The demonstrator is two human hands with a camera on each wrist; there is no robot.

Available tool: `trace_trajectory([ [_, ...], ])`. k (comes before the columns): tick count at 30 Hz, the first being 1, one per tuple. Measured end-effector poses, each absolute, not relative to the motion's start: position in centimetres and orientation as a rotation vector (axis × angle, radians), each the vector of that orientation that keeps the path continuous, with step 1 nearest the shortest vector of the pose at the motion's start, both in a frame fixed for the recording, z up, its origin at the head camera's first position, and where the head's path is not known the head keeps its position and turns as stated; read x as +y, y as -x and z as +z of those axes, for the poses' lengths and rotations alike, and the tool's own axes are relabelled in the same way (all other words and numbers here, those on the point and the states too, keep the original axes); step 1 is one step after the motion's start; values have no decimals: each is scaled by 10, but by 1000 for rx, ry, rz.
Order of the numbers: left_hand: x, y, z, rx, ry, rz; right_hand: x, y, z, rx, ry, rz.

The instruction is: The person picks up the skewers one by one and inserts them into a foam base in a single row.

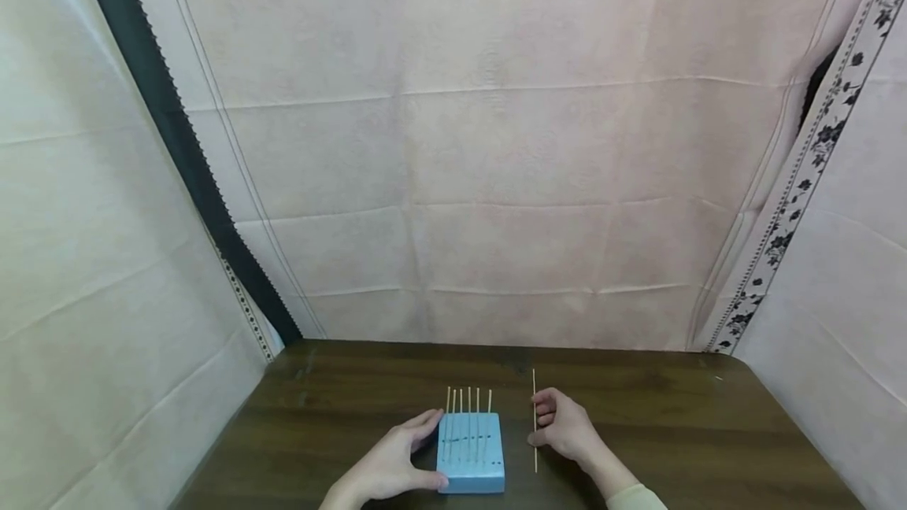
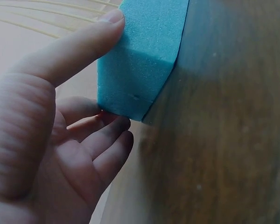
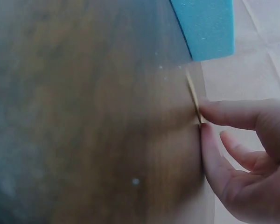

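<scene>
A light blue foam block (image 1: 471,472) sits on the dark wooden table, with several thin wooden sticks (image 1: 461,400) standing up from its top in a row. My left hand (image 1: 390,463) grips the block's left side, thumb at the near corner and fingers at the far one. In the left wrist view the thumb (image 2: 79,49) lies against the block (image 2: 147,46). To the right of the block, my right hand (image 1: 565,427) pinches one loose wooden stick (image 1: 534,459) between thumb and fingers. That stick (image 3: 192,88) also shows in the right wrist view, apart from the block.
The brown wooden table top (image 1: 680,431) extends to both sides. Pale cloth hangs behind it as a back wall (image 1: 510,179), and more cloth closes in the left side (image 1: 106,258) and right side (image 1: 836,290).
</scene>
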State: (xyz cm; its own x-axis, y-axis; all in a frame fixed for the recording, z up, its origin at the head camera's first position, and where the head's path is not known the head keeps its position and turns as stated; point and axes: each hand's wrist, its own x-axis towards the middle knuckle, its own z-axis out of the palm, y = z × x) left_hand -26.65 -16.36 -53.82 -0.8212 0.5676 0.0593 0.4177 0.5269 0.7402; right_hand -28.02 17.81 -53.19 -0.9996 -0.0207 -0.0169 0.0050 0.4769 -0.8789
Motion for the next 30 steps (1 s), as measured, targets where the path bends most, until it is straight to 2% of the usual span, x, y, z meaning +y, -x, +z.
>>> trace_trajectory([
  [30, -164, 268, -542, 2544, -850, 1211, 193, 271, -524, 2528, 108, -1605],
])
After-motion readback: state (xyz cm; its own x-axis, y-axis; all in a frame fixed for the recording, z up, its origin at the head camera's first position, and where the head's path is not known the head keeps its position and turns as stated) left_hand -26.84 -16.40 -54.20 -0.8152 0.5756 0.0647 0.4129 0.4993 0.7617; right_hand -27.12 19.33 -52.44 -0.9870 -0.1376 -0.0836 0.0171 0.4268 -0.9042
